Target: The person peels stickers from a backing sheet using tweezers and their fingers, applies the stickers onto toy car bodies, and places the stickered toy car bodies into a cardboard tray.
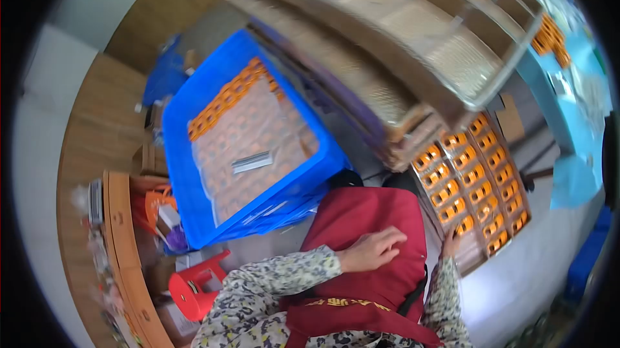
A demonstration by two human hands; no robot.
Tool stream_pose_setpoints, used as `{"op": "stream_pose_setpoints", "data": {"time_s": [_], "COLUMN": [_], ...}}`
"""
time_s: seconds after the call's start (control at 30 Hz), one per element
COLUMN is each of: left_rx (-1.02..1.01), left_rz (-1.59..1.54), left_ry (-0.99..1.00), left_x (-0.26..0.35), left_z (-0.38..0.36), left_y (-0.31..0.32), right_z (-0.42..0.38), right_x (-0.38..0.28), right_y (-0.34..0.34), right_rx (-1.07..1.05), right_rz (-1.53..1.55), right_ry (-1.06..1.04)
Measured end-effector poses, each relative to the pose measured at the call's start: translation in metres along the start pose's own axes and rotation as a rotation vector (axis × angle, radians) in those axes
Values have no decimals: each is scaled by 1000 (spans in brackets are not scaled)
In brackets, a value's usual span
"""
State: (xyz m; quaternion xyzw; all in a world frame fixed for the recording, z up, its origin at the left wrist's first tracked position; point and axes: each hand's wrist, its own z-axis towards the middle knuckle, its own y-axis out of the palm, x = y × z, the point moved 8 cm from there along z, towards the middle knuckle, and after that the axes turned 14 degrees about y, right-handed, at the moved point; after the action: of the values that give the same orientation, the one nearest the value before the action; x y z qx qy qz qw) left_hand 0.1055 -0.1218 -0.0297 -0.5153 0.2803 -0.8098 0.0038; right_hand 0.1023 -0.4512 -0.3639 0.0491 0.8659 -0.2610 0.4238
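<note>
My left hand (371, 249) hovers over the dark red apron (368, 219) on my lap, fingers loosely bent and holding nothing I can see. Down to the right, my right hand (450, 243) reaches to the near left edge of a divided tray (475, 259). Its fingers close at the side of an orange toy car (464, 225), partly hidden by the tray edge. Rows of similar orange and black toy cars (473, 174) fill the tray's other compartments.
A blue crate (173, 154) holds orange parts (226, 99) under a clear sheet, with a silvery strip (252, 162) on top. Large stacked divided trays (387, 18) lean across the top. A red stool (188, 296) and wooden drawers (123, 232) stand left; a light-blue-covered table (555, 99) is right.
</note>
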Motion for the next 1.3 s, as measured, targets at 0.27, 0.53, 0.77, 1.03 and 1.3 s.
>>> {"op": "stream_pose_setpoints", "data": {"time_s": [0.27, 0.53, 0.77, 1.03, 1.3], "left_rx": [641, 1081, 1094, 829, 793], "left_rz": [403, -67, -176, 199, 392], "left_ry": [-275, -1089, -1189, -738, 37], "left_x": [7, -223, -269, -216, 72], "left_z": [-90, -285, -316, -263, -97], "left_y": [-283, -403, -384, -436, -318], "right_z": [-91, -112, -146, -185, -309], "right_x": [3, -61, -107, -146, -313], "right_y": [-16, -20, -17, -14, 42], "right_rx": [-120, -104, -141, -168, -625], "right_rz": [128, 225, 228, 197, 212], "right_ry": [218, 156, 108, -45, -483]}}
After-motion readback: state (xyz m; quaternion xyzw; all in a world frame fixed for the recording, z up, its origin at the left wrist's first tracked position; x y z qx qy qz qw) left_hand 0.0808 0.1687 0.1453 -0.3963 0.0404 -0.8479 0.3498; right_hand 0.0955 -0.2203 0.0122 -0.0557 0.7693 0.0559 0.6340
